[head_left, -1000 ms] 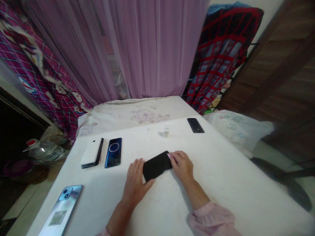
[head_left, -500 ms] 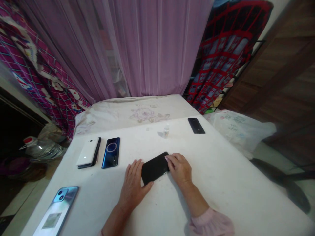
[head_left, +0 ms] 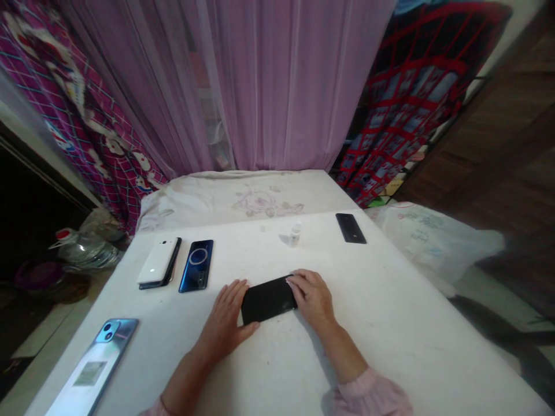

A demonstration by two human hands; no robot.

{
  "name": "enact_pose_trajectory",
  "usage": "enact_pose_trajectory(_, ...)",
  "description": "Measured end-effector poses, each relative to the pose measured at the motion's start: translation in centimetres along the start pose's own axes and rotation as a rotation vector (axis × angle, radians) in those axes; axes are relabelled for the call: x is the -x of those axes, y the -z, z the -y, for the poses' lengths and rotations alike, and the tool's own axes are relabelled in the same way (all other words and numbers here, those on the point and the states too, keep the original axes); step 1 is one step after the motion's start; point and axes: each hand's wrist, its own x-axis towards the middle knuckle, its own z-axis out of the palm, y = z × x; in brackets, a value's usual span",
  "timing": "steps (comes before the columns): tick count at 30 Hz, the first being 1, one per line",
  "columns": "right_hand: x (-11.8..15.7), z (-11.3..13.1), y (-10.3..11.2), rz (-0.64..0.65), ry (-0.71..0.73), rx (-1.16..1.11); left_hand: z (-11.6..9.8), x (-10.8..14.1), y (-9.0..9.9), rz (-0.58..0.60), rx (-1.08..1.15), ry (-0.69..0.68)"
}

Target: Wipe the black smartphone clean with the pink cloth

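A black smartphone (head_left: 267, 301) lies flat on the white-covered table (head_left: 373, 323), its dark glossy face up and its long side nearly crosswise. My left hand (head_left: 226, 316) grips its left end, the fingers along the far corner and the thumb at the near edge. At the other end, my right hand (head_left: 313, 299) has its fingers bunched on the upper right corner; whether a thin film is pinched there too I cannot tell. Beyond the phone stands a small white-capped bottle (head_left: 295, 236).
Left on the table are a blue phone (head_left: 197, 267), a stack of phones with a white one (head_left: 158, 261) on top, and a silvery-blue phone (head_left: 93, 367). A dark phone (head_left: 351, 228) lies far right. A plastic bag (head_left: 433, 231) is beside the table; a water bottle (head_left: 87, 249) stands left.
The black phone has turned slightly, its long side now lying more crosswise, and my left hand has shifted a little left with it. My right hand stays at the right end. The view has tilted slightly.
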Motion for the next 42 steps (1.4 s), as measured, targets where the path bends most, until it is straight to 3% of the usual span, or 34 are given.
enact_pose_trajectory(3, -0.1, -0.2, -0.3, 0.041, 0.038, -0.037, -0.9, -0.9, 1.0, 0.107, -0.035, 0.049)
enact_pose_trajectory(6, 0.2, 0.2, -0.4, 0.040, 0.028, -0.030, -3.4, -2.4, 1.2, 0.214, -0.036, 0.067)
enact_pose_trajectory(11, 1.9, 0.8, 0.5, 0.050, 0.071, -0.015, -6.2, -3.8, 0.1, 0.132, -0.026, 0.153)
enact_pose_trajectory(16, 2.9, 0.9, 1.5, 0.089, 0.113, -0.016, -5.9, -3.3, -0.3, 0.028, 0.026, 0.119)
enact_pose_trajectory(23, -0.1, 0.2, -0.4, 0.064, 0.074, 0.042, -6.2, -3.6, 0.2, 0.049, 0.044, 0.144)
enact_pose_trajectory(32, 3.6, -0.1, 1.7, 0.094, 0.175, -0.065, -5.8, -3.3, -0.2, 0.021, 0.049, 0.104)
enact_pose_trajectory(42, -0.3, -1.2, -0.3, 0.092, 0.134, -0.061, -6.0, -3.3, -0.3, 0.030, -0.001, 0.109)
